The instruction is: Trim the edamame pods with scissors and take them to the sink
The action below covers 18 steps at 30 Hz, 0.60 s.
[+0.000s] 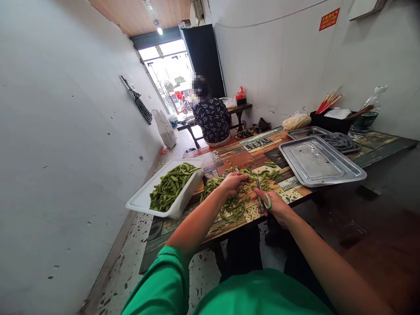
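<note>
My left hand (pixel 233 182) pinches a green bean pod (pixel 252 177) over a loose pile of green pods (pixel 229 205) on the patterned table (pixel 249 151). My right hand (pixel 275 206) grips green-handled scissors (pixel 264 199), blades pointing up toward the pod. A white rectangular tub (pixel 141 199) with many green pods (pixel 170 188) hangs over the table's left edge, just left of my left arm.
Two steel trays (pixel 320 162) lie to the right, one with a grey cloth (pixel 339 141). A black box with chopsticks (pixel 330 101), a plastic bottle (pixel 367 116) and a bag of noodles (pixel 296 120) stand by the wall. Another person (pixel 211 118) sits ahead, back turned.
</note>
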Available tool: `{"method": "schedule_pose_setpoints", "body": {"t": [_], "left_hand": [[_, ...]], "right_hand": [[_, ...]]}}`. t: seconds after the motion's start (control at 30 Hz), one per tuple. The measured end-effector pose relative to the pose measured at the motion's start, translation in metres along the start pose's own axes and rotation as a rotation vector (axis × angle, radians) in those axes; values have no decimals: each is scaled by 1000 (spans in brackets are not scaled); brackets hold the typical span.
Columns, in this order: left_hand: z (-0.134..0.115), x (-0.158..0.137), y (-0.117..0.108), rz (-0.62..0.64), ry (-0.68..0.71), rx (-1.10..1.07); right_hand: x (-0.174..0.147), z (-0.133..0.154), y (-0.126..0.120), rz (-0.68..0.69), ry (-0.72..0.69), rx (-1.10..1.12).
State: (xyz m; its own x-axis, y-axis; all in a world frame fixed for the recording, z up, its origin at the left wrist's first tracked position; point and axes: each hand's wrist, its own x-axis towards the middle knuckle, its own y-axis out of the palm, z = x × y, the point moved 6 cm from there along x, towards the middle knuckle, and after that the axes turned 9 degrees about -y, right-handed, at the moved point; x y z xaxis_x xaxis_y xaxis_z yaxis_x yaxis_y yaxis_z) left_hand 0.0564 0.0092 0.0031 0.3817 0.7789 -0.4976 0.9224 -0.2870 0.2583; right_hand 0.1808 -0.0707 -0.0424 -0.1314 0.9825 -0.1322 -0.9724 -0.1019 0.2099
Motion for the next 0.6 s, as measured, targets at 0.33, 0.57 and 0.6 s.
{"method": "schedule_pose_setpoints", "body": {"t": [0.33,0.57,0.6], "left_hand": [[11,-7,-1,-64,5,25],[16,-18,-27,-131,-10,-26],[16,-21,-30,-139,-1,-32]], "right_hand": [[7,-8,2,7,-69,-51],[19,-23,19,78,21,-72],[19,-23,22,87,45,-72]]}}
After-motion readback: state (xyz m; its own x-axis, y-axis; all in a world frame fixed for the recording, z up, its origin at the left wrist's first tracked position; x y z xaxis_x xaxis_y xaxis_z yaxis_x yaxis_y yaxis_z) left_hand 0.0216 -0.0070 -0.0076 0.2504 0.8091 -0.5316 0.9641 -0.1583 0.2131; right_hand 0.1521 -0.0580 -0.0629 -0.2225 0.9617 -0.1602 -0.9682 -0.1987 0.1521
